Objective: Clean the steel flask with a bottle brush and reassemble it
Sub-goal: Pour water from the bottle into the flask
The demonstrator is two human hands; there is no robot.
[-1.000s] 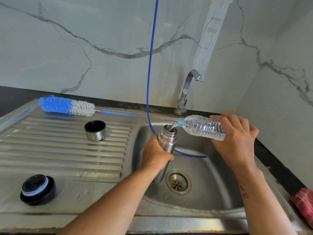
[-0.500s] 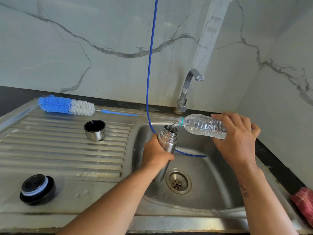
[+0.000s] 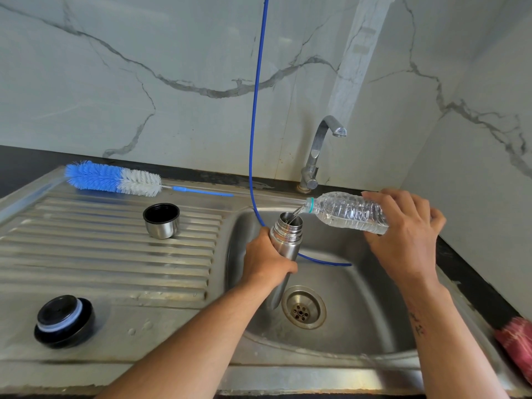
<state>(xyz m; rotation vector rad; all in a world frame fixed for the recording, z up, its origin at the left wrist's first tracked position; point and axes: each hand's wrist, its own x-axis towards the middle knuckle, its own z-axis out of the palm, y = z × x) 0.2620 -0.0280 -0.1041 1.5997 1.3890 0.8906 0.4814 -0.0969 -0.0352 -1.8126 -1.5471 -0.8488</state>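
On the drainboard lie the black stopper (image 3: 64, 321), the bottle brush (image 3: 115, 180) and the steel cup (image 3: 161, 220). The left hand (image 3: 266, 262) grips the shiny, open steel flask (image 3: 285, 246) over the sink (image 3: 331, 358). The right hand (image 3: 406, 240) holds a tilted water bottle (image 3: 348, 212), pouring into it.

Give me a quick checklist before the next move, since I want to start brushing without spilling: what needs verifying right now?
1. Steel flask gripped firmly by left hand: ok.
2. Flask held over the sink basin: ok.
3. Water bottle mouth meets the flask opening: ok; right hand holds the bottle.
4. Enough water inside the flask: cannot tell.
5. Bottle brush within reach on the drainboard: ok.
6. Cup lid and stopper set aside: ok.
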